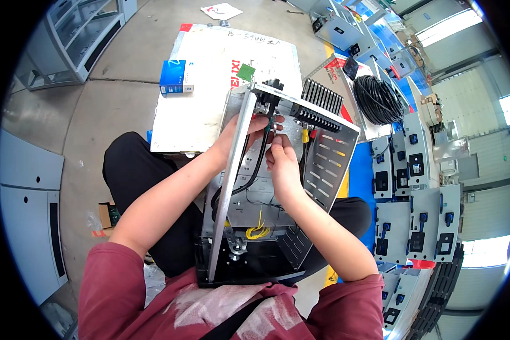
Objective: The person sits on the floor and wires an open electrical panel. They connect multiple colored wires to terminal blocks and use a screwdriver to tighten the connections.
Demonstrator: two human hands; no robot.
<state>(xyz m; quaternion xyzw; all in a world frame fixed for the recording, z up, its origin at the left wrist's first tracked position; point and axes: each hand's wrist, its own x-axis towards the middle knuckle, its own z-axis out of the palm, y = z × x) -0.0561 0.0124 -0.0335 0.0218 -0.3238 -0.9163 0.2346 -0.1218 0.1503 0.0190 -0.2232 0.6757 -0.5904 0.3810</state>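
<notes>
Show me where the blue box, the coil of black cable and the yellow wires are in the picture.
blue box [175,76], head view, middle of its top face.
coil of black cable [378,99], head view, on the wound strands.
yellow wires [258,229], head view, on the loop inside the metal case.

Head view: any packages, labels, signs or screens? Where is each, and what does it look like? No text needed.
Blue box: small blue and white carton, on the left edge of the cardboard sheet.
Cardboard sheet: large white flattened carton with red print, on the floor beyond the metal chassis.
Paper sheet: white with a red mark, on the floor at the top.
Small brown carton: on the floor by the left knee.
No screens visible.
</notes>
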